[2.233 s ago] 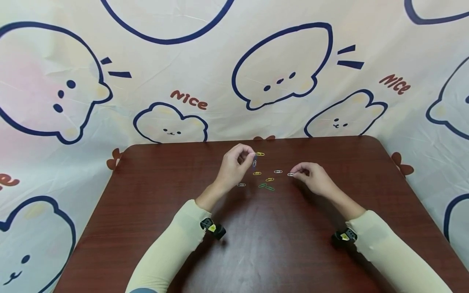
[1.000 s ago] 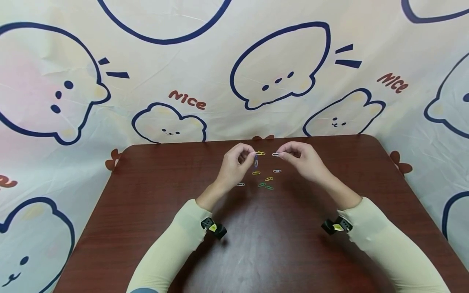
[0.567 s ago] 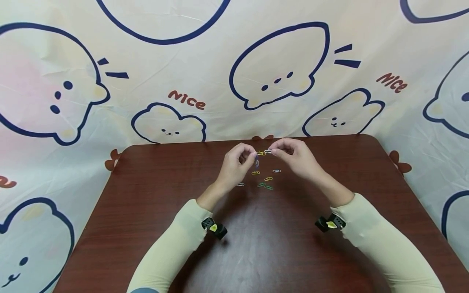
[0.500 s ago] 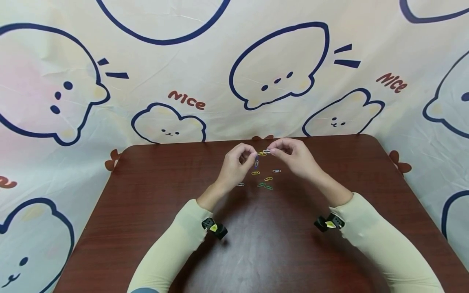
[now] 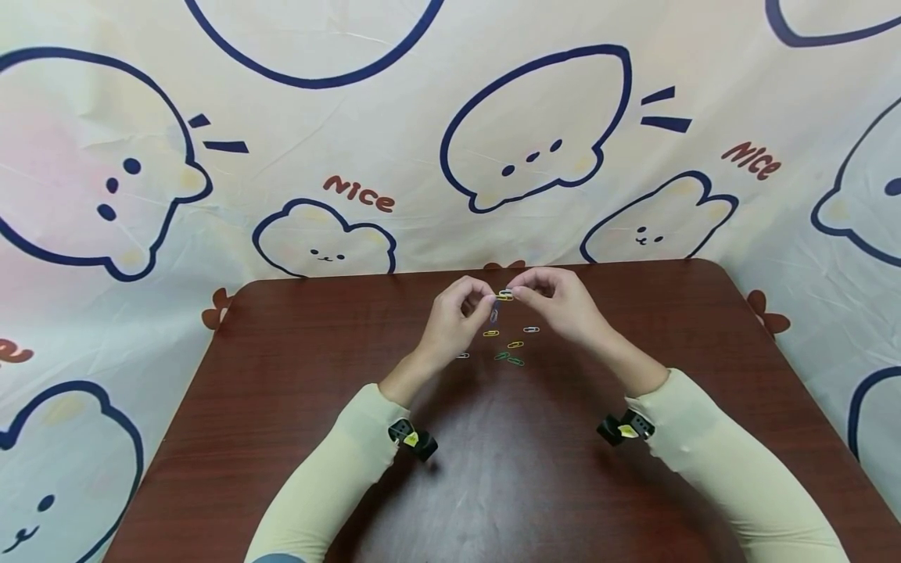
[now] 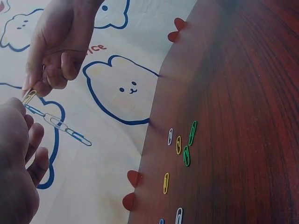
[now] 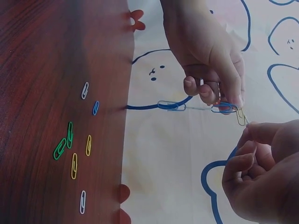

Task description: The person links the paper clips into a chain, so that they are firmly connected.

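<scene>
In the head view my left hand (image 5: 454, 322) and right hand (image 5: 559, 306) meet above the far part of the table. Thumb and fingers of the left pinch the top of a short paper clip chain, which the right wrist view shows hanging off: a yellow paper clip (image 7: 240, 116) at the hands, then a blue paper clip (image 7: 223, 108), a whitish one and another blue paper clip (image 7: 171, 106) at the end. Between the right thumb and fingers is a white paper clip (image 5: 506, 292), overlapping the yellow one and mostly hidden by the fingertips.
Loose paper clips lie on the brown table (image 5: 317, 469) beneath the hands: two yellow (image 5: 516, 344), two green (image 5: 516, 361), a white one (image 5: 531, 330), another white clip (image 5: 462, 356) near the left wrist, and a blue clip (image 7: 96, 108). A printed cloth (image 5: 415, 133) hangs behind.
The right hand has lifted a white paper clip from the right side of the table and carried it left to the yellow clip. The left hand has stayed nearly still with the chain.
</scene>
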The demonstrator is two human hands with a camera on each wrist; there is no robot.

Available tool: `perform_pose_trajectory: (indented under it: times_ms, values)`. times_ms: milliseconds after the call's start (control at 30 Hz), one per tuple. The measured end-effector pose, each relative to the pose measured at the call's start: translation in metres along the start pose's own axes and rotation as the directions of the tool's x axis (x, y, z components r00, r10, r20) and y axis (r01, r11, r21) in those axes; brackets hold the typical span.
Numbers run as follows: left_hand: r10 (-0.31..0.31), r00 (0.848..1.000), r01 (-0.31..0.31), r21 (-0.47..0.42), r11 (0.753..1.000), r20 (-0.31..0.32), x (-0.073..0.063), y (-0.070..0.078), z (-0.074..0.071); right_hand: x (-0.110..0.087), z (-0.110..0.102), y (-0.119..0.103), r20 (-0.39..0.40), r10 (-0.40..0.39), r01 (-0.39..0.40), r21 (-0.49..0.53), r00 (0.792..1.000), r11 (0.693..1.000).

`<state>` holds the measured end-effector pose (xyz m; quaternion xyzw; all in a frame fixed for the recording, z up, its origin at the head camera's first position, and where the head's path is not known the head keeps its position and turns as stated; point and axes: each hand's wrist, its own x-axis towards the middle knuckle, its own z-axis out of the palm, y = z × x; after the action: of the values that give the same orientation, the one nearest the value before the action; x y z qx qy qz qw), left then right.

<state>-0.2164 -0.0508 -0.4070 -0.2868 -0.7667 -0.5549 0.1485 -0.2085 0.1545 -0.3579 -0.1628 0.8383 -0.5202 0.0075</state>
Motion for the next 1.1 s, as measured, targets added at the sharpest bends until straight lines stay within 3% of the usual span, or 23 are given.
perform_pose_trajectory:
  times_ms: [667,1100]
  values:
    - [0.012,0.999,-0.011,0.012,1.000,-0.039,-0.0002,0.0005,-0.0006,-0.0042,-0.0072,0.0085,0.003,0.031,-0.031,-0.093,1.000,0.995]
    - [0.001,1.000,-0.002,0.050,0.999,0.021,-0.0029,-0.0035,-0.0043,-0.0043,-0.0059,0.0036,-0.027,0.005,-0.008,-0.115,1.000,0.993]
